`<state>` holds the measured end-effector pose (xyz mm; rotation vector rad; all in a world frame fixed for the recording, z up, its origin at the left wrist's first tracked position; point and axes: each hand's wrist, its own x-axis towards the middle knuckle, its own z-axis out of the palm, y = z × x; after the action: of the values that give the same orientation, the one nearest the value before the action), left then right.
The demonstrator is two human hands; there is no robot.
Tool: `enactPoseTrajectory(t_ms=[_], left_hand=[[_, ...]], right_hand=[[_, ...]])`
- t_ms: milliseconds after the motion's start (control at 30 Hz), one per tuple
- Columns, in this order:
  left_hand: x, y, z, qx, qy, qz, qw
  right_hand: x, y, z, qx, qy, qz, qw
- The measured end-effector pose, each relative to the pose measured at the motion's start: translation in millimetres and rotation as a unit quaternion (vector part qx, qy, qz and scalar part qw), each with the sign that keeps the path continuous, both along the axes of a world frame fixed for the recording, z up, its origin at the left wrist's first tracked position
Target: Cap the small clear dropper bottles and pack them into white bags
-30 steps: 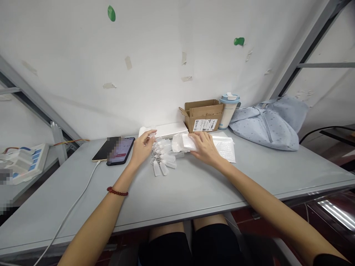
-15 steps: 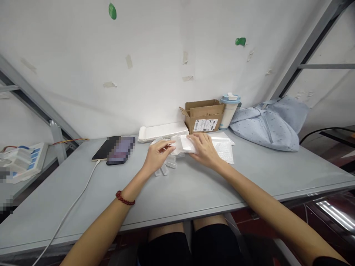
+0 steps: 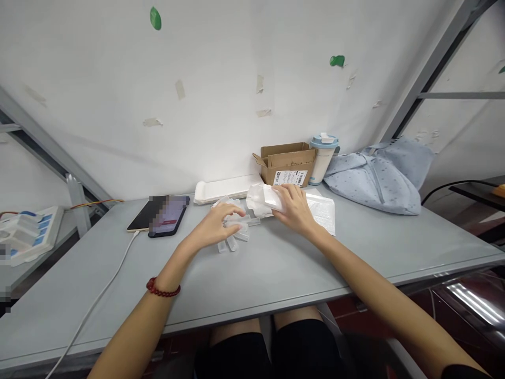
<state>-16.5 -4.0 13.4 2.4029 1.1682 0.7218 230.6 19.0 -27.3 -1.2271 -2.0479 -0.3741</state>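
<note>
My left hand (image 3: 215,225), a red bead bracelet (image 3: 162,289) at its wrist, hovers over a loose pile of small clear plastic cases (image 3: 236,239). Its thumb and fingers are apart with nothing between them. My right hand (image 3: 294,209) is closed around a white packet (image 3: 272,198), whose crinkled translucent wrapping (image 3: 256,199) points left toward the pile. What the packet contains cannot be made out. Beneath and beyond my right hand lies a flat white bubble mailer (image 3: 324,213).
Along the wall stand a long white tray (image 3: 229,187), an open cardboard box (image 3: 290,163) and a blue-lidded cup (image 3: 322,158). A pale blue cloth bag (image 3: 374,181) rests at the right. Two phones (image 3: 169,218) lie left, one with a white cable (image 3: 108,284).
My left hand has let go of the wrapping's end, moved slightly left and down, and opened. The packet stays in my right hand, its wrapped end raised a little.
</note>
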Motion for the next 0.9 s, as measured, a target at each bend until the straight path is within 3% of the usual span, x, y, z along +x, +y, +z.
enactPoseTrajectory(t_ms=[200, 367, 533, 733, 900], left_hand=[[6.4, -2.2, -15.8, 0.021, 0.072, -0.044, 0.996], [3.7, -0.6, -10.7, 0.059, 0.054, -0.037, 0.996], [-3.3, 0.6, 2.4, 0.124, -0.084, 0.039, 0.988], [-1.4, 3.2, 6.3, 0.098, -0.369, 0.060, 0.922], [7.7, 1.7, 1.7, 0.087, -0.403, 0.071, 0.908]], right_hand=[[-0.3, 0.2, -1.6, -0.011, -0.009, -0.006, 1.000], [-1.0, 0.0, -2.5, -0.018, -0.016, -0.004, 1.000], [-0.8, -0.1, -1.6, -0.021, -0.013, -0.004, 1.000], [-4.0, -2.4, -1.9, -0.026, -0.014, 0.017, 0.999], [-7.9, -6.6, -0.8, -0.018, -0.012, 0.041, 0.999]])
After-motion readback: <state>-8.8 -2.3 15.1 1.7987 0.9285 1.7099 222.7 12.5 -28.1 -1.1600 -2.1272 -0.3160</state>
